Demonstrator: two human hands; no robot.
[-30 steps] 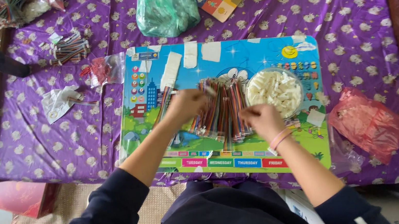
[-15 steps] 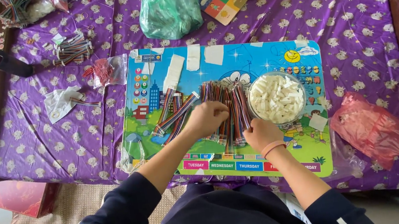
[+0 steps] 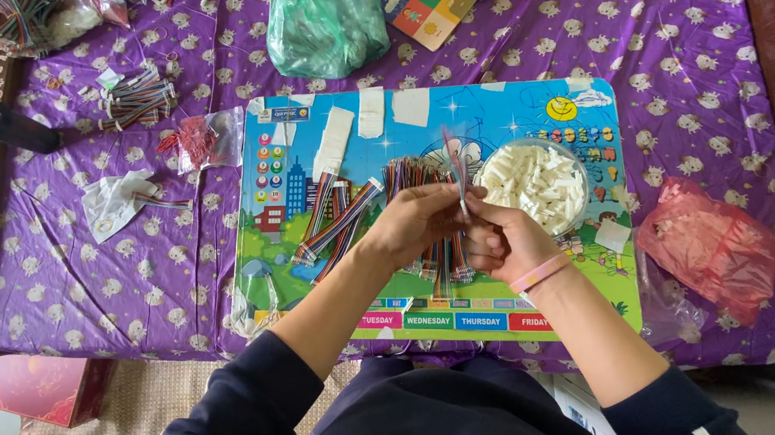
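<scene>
Purple patterned cloth (image 3: 668, 57) covers the whole table, wood floor strip showing at the left edge. Colourful picture board (image 3: 369, 159) sits at the near-centre of the cloth, w/ white tape strips (image 3: 334, 139) along its far edge. Green plastic bag (image 3: 324, 14) at the far edge, red bag (image 3: 710, 248) by the near right corner. Clear bowl of white connectors (image 3: 535, 185) on the board's right half. Multicolour ribbon wires (image 3: 342, 219) fanned across the board's middle. Left hand (image 3: 419, 223) and right hand (image 3: 502, 242) meet over the wires, fingers pinched together on one thin wire strip (image 3: 457, 162), sticking up toward the far edge. Both grips closed tight on it.
</scene>
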